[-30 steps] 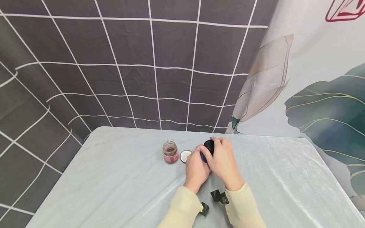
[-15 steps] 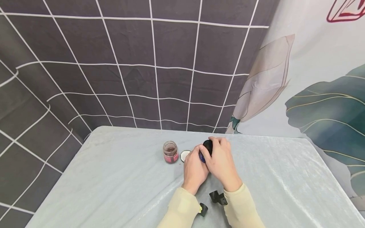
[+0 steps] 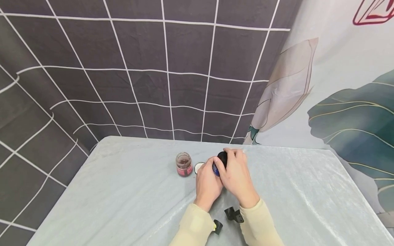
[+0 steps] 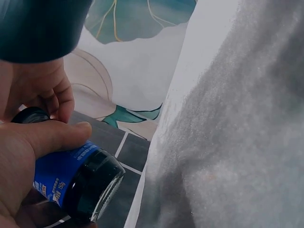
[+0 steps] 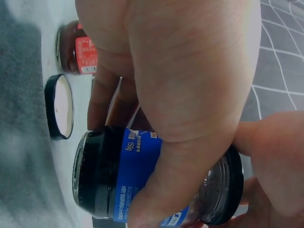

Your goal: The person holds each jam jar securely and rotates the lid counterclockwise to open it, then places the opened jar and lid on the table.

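The blue-labelled jar (image 5: 126, 166) is in both your hands, to the right of the red-labelled jar (image 3: 184, 164) as you look down at the table. You have it base down and somewhat tilted, its base clear of the cloth in your left wrist view, with its black cap (image 5: 232, 190) at the upper end.

Your left hand (image 3: 209, 182) is curled round the jar's body, the thumb lying across the blue label; it is the nearer of your hands to the red-labelled jar. Your right hand (image 3: 238, 174), farther to the right of that jar, pinches the cap between thumb and fingers. You cannot tell from these views how firmly either hand presses.

The red-labelled jar stands upright with its mouth uncovered and dark contents inside. Just to its right, between it and your left hand, a loose lid (image 5: 61, 107) lies with its white inside facing up; your left hand hides part of it in the head view.

Under the red-labelled jar spreads a pale grey cloth (image 3: 132, 191). Behind that jar hangs a dark sheet with white grid lines (image 3: 191, 51), and well to its right a leaf-patterned curtain (image 3: 357, 119).
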`<state>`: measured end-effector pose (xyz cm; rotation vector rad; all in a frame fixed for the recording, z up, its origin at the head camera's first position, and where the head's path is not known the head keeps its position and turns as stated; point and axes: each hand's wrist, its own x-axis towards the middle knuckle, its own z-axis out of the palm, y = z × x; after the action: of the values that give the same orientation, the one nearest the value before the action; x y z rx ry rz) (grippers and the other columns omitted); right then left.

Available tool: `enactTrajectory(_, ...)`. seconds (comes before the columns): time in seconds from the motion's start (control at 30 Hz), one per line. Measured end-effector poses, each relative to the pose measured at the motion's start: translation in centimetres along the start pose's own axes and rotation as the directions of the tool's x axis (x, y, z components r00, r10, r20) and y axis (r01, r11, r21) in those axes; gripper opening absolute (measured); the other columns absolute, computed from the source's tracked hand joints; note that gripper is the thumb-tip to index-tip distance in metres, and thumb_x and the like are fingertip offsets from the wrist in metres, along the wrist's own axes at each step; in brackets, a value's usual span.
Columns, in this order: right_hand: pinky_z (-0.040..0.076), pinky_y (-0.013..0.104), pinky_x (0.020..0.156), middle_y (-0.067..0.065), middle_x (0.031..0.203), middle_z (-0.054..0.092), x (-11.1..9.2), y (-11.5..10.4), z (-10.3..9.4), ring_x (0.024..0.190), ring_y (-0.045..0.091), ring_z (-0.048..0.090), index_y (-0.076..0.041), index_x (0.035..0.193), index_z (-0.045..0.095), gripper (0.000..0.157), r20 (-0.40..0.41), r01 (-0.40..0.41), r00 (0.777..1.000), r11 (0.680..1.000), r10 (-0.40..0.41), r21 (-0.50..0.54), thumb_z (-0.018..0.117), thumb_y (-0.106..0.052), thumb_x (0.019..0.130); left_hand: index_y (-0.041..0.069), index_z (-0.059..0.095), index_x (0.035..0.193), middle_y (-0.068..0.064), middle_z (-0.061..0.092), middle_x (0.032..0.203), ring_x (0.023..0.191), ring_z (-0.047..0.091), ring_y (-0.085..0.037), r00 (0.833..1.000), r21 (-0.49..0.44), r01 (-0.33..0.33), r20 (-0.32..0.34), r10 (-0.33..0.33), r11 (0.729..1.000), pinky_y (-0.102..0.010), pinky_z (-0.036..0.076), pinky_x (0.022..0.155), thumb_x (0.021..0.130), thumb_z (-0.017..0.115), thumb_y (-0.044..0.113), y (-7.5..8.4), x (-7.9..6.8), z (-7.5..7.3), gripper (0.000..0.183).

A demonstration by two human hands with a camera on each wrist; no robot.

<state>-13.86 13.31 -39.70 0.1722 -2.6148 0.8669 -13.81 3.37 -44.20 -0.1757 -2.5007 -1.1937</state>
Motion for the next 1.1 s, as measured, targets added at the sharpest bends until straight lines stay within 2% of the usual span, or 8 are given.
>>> enactTrajectory(0.47, 0.039, 0.056, 0.089, 0.03, 0.115, 0.05, -0.5, -0.6, 0.6, 0.103, 0.047, 0.045, 0.011, 0.128, 0.057, 0.05, -0.034, -0.016, 0.999, 1.0, 0.016, 0.007, 0.062, -0.029, 0.099, 0.005, 0.07, 0.115, -0.011, 0.073, 0.103, 0.093, 0.068, -0.03, 0.998, 0.02, 0.0, -0.068, 0.001, 1.0, -0.047, 0.054, 0.079, 0.099, 0.056, 0.022, 0.2, -0.5, -0.1, 0.027)
enactTrajectory(0.83, 0.038, 0.055, 0.088, 0.031, 0.115, 0.048, -0.4, -0.9, 1.1, 0.104, 0.047, 0.042, 0.011, 0.123, 0.057, 0.041, -0.051, -0.019, 0.999, 1.0, 0.019, 0.004, 0.059, -0.023, 0.101, 0.005, 0.07, 0.117, -0.009, 0.074, 0.107, 0.097, 0.068, -0.028, 0.996, 0.028, 0.009, -0.088, -0.006, 1.0, -0.047, 0.054, 0.082, 0.098, 0.058, 0.022, 0.3, -0.6, -0.2, 0.028)
enactTrajectory(1.1, 0.037, 0.054, 0.083, 0.031, 0.11, 0.049, -0.4, -0.8, 1.3, 0.098, 0.047, 0.043, 0.011, 0.114, 0.059, 0.031, -0.099, 0.046, 0.994, 0.999, -0.047, -0.013, 0.06, -0.015, 0.098, 0.006, 0.072, 0.113, -0.009, 0.074, 0.102, 0.091, 0.069, -0.027, 0.993, 0.037, -0.009, -0.115, 0.013, 0.999, -0.046, 0.055, 0.076, 0.099, 0.058, 0.025, 0.4, -0.6, -0.1, 0.027)
